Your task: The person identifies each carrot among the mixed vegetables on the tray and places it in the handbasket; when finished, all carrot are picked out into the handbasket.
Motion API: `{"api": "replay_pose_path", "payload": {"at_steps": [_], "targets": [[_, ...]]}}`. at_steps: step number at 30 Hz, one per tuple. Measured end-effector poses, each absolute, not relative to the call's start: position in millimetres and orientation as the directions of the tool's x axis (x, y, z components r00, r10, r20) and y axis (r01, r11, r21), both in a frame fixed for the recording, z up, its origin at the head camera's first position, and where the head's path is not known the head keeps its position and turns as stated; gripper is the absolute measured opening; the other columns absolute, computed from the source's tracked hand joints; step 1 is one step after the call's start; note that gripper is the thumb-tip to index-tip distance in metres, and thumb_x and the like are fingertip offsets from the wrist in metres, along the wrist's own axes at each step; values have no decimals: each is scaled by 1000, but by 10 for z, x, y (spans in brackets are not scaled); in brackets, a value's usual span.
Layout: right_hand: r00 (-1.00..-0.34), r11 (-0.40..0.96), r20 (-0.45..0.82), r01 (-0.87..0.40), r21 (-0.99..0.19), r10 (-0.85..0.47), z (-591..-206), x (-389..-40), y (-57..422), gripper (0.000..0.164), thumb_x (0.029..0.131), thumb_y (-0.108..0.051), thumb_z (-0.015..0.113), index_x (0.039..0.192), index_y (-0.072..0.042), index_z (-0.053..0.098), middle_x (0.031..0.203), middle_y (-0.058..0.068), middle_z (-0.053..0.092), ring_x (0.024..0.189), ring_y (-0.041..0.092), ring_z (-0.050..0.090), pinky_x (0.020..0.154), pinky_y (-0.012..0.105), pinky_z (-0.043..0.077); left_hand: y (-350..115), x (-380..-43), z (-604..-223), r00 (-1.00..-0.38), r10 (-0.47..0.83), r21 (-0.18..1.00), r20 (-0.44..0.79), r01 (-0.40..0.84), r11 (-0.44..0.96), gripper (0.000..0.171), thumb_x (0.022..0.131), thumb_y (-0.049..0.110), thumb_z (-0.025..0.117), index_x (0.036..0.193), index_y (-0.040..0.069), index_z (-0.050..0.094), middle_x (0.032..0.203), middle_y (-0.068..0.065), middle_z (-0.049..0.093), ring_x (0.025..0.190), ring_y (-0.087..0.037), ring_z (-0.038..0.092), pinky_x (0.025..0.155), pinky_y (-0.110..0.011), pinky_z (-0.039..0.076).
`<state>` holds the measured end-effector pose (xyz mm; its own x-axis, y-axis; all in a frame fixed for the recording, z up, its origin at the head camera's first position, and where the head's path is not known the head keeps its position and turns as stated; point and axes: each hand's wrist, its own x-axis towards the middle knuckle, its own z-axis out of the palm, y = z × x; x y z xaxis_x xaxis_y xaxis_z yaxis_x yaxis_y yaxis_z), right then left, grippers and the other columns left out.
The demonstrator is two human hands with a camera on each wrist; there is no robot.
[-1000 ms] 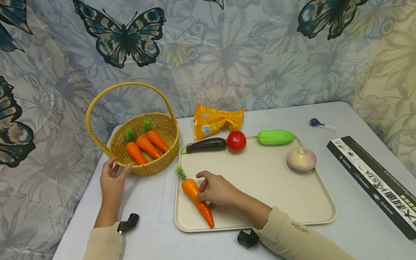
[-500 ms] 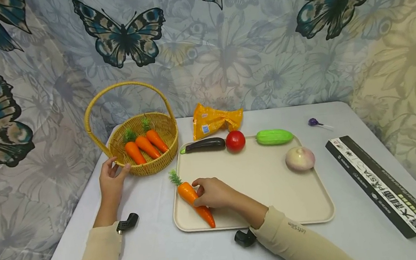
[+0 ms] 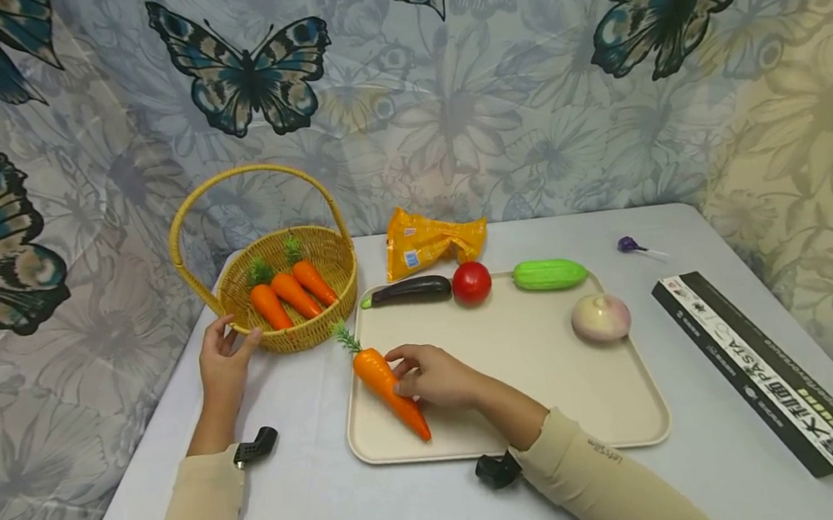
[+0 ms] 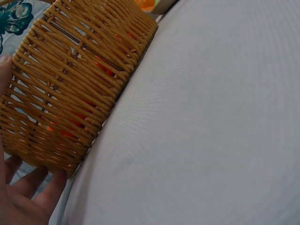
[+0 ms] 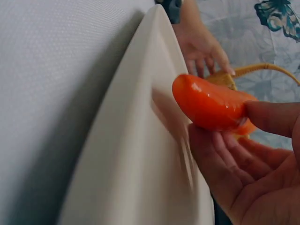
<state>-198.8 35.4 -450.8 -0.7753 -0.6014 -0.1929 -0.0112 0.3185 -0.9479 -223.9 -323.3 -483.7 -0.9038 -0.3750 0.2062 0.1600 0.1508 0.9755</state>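
Note:
My right hand point(image 3: 439, 377) pinches an orange carrot point(image 3: 381, 380) with a green leafy top between thumb and fingers, over the left side of the beige tray point(image 3: 544, 415). In the right wrist view the carrot point(image 5: 208, 103) hangs above the tray, its tip toward the camera. At the left stands a yellow woven basket point(image 3: 311, 335) with a tall handle, holding several carrots point(image 3: 295, 295). My left hand point(image 3: 224, 358) grips the basket's near left side; the left wrist view shows its fingertips against the weave of the basket point(image 4: 70, 84).
Along the tray's far edge lie an eggplant point(image 3: 412, 290), a tomato point(image 3: 471, 283) and a green gourd-like vegetable point(image 3: 549, 274). A pale pink onion-like bulb point(image 3: 600, 318) sits at its right. Beyond are an orange packet point(image 3: 433, 240), a purple lollipop point(image 3: 629, 244) and a long pasta box point(image 3: 770, 372).
My right hand has raised the carrot off the tray, its leafy top swinging left toward the basket. The left hand and the basket have stayed put.

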Motion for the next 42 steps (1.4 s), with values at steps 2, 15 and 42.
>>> {"api": "replay_pose_path", "payload": {"at_steps": [2, 15, 42], "targets": [[-787, 281, -159, -20, -959, -597, -4502, -2010, 361, 45, 91, -5, 66, 134, -8, 54, 113, 8, 61, 92, 22, 63, 69, 36, 58, -3236, -2234, -4839, -904, -378, 977, 201, 155, 149, 64, 86, 15, 76, 139, 2, 43, 158, -7, 23, 138, -26, 36, 96, -18, 44], [-856, 68, 73, -125, -990, -512, -4373, -2122, 333, 50, 90, 0, 66, 137, -4, 51, 123, 18, 59, 100, 30, 62, 76, 37, 58, -3249, -2205, -4804, -904, -374, 975, 209, 163, 151, 64, 87, 14, 76, 140, 2, 42, 159, -7, 22, 138, -27, 35, 96, -19, 44], [-864, 120, 78, -158, -980, -497, -4145, -2672, 90, 47, 91, -2, 65, 136, -6, 53, 119, 12, 62, 98, 25, 63, 74, 34, 58, -3206, -2224, -4812, -895, -368, 963, 252, 192, 191, 61, 87, 12, 74, 137, -2, 43, 157, -11, 25, 136, -30, 38, 94, -18, 45]]}}
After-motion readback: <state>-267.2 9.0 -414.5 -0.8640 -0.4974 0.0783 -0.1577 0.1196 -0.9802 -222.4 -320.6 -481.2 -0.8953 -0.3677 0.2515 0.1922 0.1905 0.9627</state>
